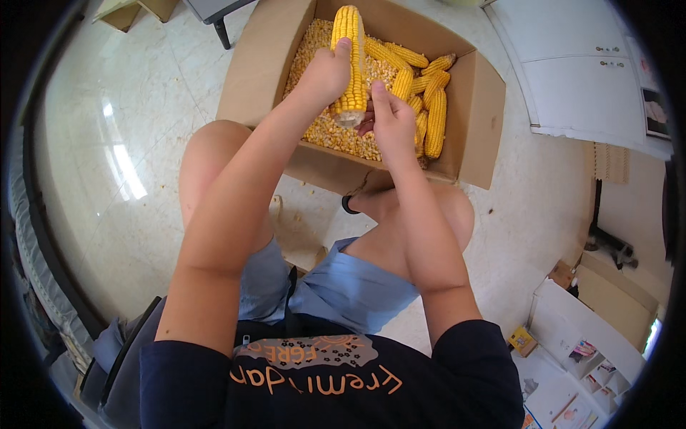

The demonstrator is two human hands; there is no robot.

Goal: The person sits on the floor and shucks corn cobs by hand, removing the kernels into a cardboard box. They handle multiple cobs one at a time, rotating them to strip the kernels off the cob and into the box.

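My left hand [328, 75] is wrapped around the middle of a yellow corn cob [351, 80], thumb lying along its kernels. The cob is raised over a cardboard box [482, 118], its pale, broken end pointing toward me. Along its right side runs a pale strip. My right hand [394, 120] is just right of that lower end, thumb raised and fingers curled at the cob's edge; no grip is visible. Loose corn kernels [343, 138] cover the box's left and front part. Several whole corn cobs [437, 123] are piled at its right side.
The box's flaps are folded outward. Stray kernels [303, 185] are on the tiled floor [144, 102] between my legs and the box. A dark furniture leg [221, 33] stands behind the left flap. A white cabinet [584, 91] is to the right, and white shelving [563, 343] at lower right.
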